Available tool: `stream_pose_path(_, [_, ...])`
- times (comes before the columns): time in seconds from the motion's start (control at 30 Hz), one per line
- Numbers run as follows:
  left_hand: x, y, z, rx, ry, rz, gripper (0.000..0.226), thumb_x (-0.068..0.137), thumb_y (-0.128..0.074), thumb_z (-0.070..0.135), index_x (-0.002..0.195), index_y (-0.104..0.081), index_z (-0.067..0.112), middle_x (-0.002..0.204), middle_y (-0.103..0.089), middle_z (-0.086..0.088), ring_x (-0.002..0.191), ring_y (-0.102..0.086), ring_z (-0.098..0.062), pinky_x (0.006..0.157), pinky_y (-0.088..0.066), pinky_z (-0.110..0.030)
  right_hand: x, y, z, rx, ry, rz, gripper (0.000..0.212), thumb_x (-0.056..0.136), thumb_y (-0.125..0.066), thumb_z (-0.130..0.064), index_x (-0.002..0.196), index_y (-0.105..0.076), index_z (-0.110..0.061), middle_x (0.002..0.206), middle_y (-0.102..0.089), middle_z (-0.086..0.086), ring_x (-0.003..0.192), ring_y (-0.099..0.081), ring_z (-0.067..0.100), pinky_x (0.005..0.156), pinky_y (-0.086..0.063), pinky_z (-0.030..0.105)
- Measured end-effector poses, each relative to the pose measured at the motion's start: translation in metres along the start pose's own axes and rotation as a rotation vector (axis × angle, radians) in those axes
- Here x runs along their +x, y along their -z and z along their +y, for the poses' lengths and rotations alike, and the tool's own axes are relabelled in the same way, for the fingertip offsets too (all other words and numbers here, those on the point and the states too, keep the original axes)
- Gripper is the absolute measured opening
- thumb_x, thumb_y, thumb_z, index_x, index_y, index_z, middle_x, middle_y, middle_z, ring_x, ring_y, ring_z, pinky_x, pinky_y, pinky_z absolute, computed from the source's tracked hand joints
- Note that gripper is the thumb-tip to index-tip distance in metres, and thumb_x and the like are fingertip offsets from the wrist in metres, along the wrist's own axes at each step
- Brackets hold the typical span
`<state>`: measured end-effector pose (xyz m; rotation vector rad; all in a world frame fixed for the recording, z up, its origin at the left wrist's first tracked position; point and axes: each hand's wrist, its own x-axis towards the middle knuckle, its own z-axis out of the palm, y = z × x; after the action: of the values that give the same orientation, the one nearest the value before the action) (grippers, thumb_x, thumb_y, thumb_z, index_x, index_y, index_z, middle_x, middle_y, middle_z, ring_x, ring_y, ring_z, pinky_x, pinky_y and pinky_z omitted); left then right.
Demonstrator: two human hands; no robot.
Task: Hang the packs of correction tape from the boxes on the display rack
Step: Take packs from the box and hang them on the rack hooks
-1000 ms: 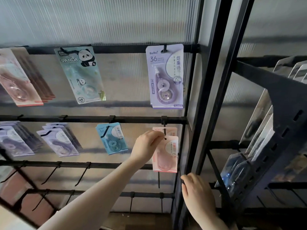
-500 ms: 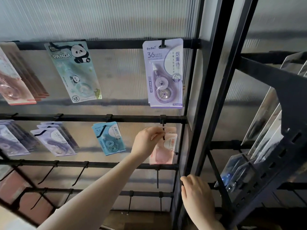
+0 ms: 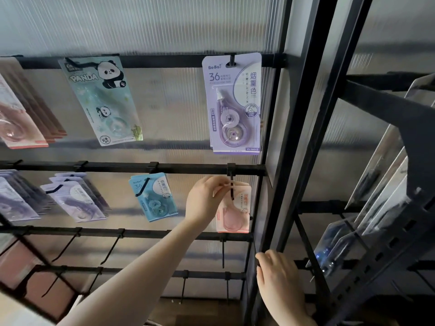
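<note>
The left hand [image 3: 207, 198] pinches the top edge of a pink correction tape pack [image 3: 235, 208] at the peg hook [image 3: 232, 187] under the middle crossbar [image 3: 117, 166] of the black display rack [image 3: 303, 114]; the hook's black wire crosses the pack's top, though whether it passes through the hang hole cannot be told. The pack sits at about four o'clock from the view's centre, just beside the rack's upright post. The right hand [image 3: 280, 285], at five o'clock, curls its fingers around the edge of that post, holding no pack.

Directly above, at one o'clock, a purple correction tape pack [image 3: 233, 104] hangs from the top bar. A panda-printed pack [image 3: 103, 100] hangs tilted at eleven o'clock, and a blue pack [image 3: 153, 196] hangs at the centre, left of the pink one. Stacks of pink packs [image 3: 21, 118] and lilac packs [image 3: 73, 198] fill hooks at nine o'clock. Below, several hooks carry nothing. At three o'clock a second rack [image 3: 400, 231] holds clear-fronted packs, blurred.
</note>
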<state>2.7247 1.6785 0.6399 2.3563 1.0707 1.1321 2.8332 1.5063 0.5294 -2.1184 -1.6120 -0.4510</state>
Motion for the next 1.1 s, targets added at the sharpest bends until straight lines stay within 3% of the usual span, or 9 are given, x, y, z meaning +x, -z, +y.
stream_pose_path(0.2, [-0.038, 0.021, -0.018, 0.207, -0.046, 0.09, 0.027, 0.079, -0.073, 0.016, 0.104, -0.066, 0.012, 0.105, -0.062, -0.008, 0.094, -0.057, -0.026, 0.075, -0.042, -0.029, 0.0, 0.005, -0.006, 0.012, 0.025, -0.021, 0.033, 0.048, -0.087, -0.011, 0.076, -0.069, -0.015, 0.068, -0.061, 0.0, 0.059, -0.06, 0.02, 0.052, -0.051, 0.03])
stream_pose_path(0.37, [-0.096, 0.049, -0.048, 0.346, -0.012, 0.053, 0.032, 0.07, -0.08, 0.021, 0.099, -0.067, 0.014, 0.098, -0.065, -0.004, 0.087, -0.059, -0.026, 0.068, -0.051, -0.036, -0.003, 0.002, -0.03, 0.043, 0.05, -0.062, 0.032, 0.054, -0.086, -0.012, 0.082, -0.07, -0.014, 0.075, -0.065, 0.001, 0.065, -0.063, 0.02, 0.058, -0.055, 0.031])
stream_pose_path(0.47, [-0.128, 0.072, -0.072, 0.394, 0.041, 0.023, 0.027, 0.076, -0.071, 0.031, 0.098, -0.066, 0.017, 0.099, -0.063, -0.001, 0.088, -0.058, -0.023, 0.069, -0.05, -0.035, -0.004, -0.002, -0.055, 0.053, 0.072, -0.095, 0.029, 0.059, -0.084, -0.012, 0.084, -0.069, -0.014, 0.076, -0.064, 0.002, 0.067, -0.063, 0.021, 0.059, -0.056, 0.032])
stream_pose_path(0.63, [-0.184, 0.122, -0.116, 0.416, 0.169, 0.029, 0.037, 0.078, -0.049, 0.043, 0.099, -0.068, 0.019, 0.1, -0.064, -0.001, 0.089, -0.058, -0.023, 0.075, -0.049, -0.034, -0.007, -0.016, -0.112, 0.052, 0.117, -0.177, 0.03, 0.067, -0.079, -0.015, 0.095, -0.067, -0.014, 0.085, -0.063, 0.004, 0.075, -0.062, 0.023, 0.066, -0.054, 0.035])
stream_pose_path(0.73, [-0.225, 0.148, -0.153, 0.396, 0.287, 0.035, 0.039, 0.077, -0.046, 0.044, 0.098, -0.067, 0.02, 0.101, -0.064, 0.0, 0.093, -0.053, -0.019, 0.076, -0.048, -0.035, -0.014, -0.026, -0.153, 0.032, 0.141, -0.219, 0.033, 0.067, -0.079, -0.018, 0.096, -0.065, -0.014, 0.089, -0.062, 0.005, 0.08, -0.061, 0.025, 0.069, -0.054, 0.036])
stream_pose_path(0.9, [-0.288, 0.187, -0.232, 0.43, 0.396, -0.122, 0.041, 0.077, -0.043, 0.046, 0.098, -0.067, 0.02, 0.102, -0.063, 0.0, 0.096, -0.056, -0.024, 0.08, -0.05, -0.036, -0.037, -0.066, -0.235, -0.024, 0.129, -0.338, 0.043, 0.06, -0.084, -0.021, 0.099, -0.068, -0.012, 0.099, -0.065, 0.012, 0.086, -0.064, 0.03, 0.069, -0.055, 0.039])
stream_pose_path(0.97, [-0.307, 0.2, -0.265, 0.442, 0.42, -0.186, 0.038, 0.079, -0.048, 0.046, 0.102, -0.066, 0.021, 0.108, -0.063, -0.001, 0.103, -0.057, -0.025, 0.086, -0.048, -0.038, -0.051, -0.087, -0.265, -0.053, 0.126, -0.397, 0.05, 0.058, -0.086, -0.021, 0.103, -0.068, -0.01, 0.104, -0.065, 0.016, 0.092, -0.065, 0.033, 0.072, -0.055, 0.042])
stream_pose_path(1.03, [-0.323, 0.208, -0.297, 0.451, 0.42, -0.237, 0.036, 0.077, -0.068, 0.038, 0.108, -0.066, 0.019, 0.116, -0.062, -0.006, 0.11, -0.057, -0.029, 0.092, -0.046, -0.04, -0.067, -0.107, -0.291, -0.086, 0.104, -0.456, 0.056, 0.057, -0.087, -0.023, 0.107, -0.068, -0.009, 0.109, -0.064, 0.02, 0.097, -0.064, 0.036, 0.076, -0.054, 0.046])
stream_pose_path(1.1, [-0.336, 0.214, -0.326, 0.446, 0.432, -0.308, 0.048, 0.07, -0.079, 0.028, 0.113, -0.063, 0.017, 0.123, -0.059, -0.01, 0.116, -0.054, -0.033, 0.096, -0.043, -0.044, -0.082, -0.128, -0.312, -0.105, 0.084, -0.518, 0.06, 0.058, -0.086, -0.023, 0.113, -0.066, -0.008, 0.115, -0.062, 0.023, 0.103, -0.062, 0.039, 0.081, -0.052, 0.05])
